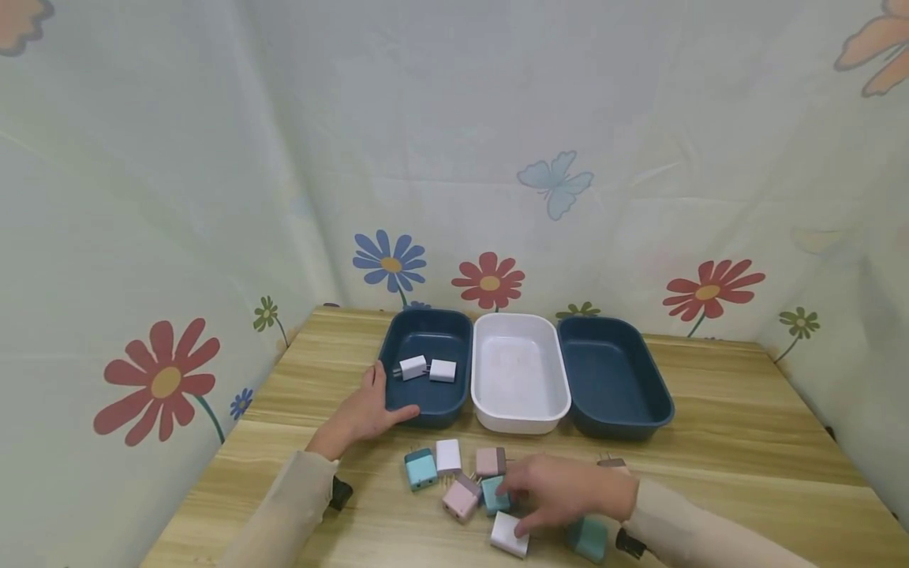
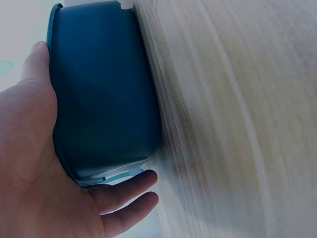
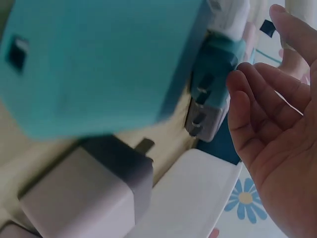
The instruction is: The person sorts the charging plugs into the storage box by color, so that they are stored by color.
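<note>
My left hand point(image 1: 365, 412) rests against the near left corner of the left dark blue tray point(image 1: 426, 413), its thumb along the near rim and its fingers at the outer left wall. Two white plug chargers point(image 1: 443, 371) lie inside that tray. My right hand point(image 1: 561, 491) hovers low over loose plug chargers with a gap between thumb and fingers. Its thumb tip is right at a white charger point(image 1: 506, 536), and its fingertips overlap a teal charger point(image 1: 495, 497) in the head view. A green-teal charger point(image 1: 589, 540) lies beneath the wrist.
A white tray point(image 1: 521, 422) stands between the left tray and another dark blue tray point(image 1: 618, 426). Left of my right hand lie pink chargers point(image 1: 460, 498), another white charger point(image 1: 448, 456) and another teal one point(image 1: 420, 470). One more pink charger point(image 1: 615, 464) shows behind the right wrist.
</note>
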The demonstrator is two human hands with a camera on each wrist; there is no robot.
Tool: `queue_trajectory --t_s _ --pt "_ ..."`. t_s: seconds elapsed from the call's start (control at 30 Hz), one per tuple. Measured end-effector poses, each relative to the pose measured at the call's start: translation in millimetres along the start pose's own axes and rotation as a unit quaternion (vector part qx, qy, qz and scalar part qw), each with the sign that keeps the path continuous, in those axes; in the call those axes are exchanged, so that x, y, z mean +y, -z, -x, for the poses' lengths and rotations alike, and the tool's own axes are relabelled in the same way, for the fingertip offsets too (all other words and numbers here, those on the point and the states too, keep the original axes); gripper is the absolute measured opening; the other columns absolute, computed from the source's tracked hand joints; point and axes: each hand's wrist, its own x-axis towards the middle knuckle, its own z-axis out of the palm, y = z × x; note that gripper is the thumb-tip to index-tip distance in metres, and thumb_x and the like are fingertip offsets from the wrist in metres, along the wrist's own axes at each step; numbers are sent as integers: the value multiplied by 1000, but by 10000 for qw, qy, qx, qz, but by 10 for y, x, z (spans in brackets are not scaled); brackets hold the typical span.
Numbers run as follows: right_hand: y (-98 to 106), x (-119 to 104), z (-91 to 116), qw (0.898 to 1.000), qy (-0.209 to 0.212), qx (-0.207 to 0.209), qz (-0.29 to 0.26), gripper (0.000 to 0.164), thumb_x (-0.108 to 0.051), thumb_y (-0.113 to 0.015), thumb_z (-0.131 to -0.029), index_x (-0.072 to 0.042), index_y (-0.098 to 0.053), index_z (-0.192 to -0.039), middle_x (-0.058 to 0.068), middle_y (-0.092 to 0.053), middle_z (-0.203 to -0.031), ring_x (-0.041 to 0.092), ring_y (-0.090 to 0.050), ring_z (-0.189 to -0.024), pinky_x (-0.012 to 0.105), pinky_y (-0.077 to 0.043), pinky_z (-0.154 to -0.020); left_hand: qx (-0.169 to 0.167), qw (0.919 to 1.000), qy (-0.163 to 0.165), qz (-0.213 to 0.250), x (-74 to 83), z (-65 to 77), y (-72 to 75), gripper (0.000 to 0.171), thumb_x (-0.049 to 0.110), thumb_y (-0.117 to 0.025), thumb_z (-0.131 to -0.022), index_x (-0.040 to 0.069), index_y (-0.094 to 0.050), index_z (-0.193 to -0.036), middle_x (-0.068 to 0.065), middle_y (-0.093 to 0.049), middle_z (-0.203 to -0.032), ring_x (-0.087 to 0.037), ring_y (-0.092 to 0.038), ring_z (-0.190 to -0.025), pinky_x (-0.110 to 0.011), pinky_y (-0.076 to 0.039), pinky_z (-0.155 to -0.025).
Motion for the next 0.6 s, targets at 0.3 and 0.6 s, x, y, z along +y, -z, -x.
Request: queue_trajectory --t_s 0.3,0.6 --pt "-81 -17 24 9999 -28 -131 2 45 -45 -71 -81 -16 -65 -115 -12 -57 -95 -4 -48 -79 10 -41 -68 7 10000 9 48 12 7 1 119 67 -61 -77 -6 1 -148 -29 -8 -152 -45 -38 -127 -53 -37 -99" --pt "-123 -65 24 9996 41 -109 245 51 -46 -75 -77 -15 -64 -117 -13 -54 -89 -6 -45 -74 8 -37 -65 -7 10000 10 34 0 6 1 120 68 -60 -77 -6 2 -148 -30 -7 -152 -46 -37 -128 -53 -36 -99"
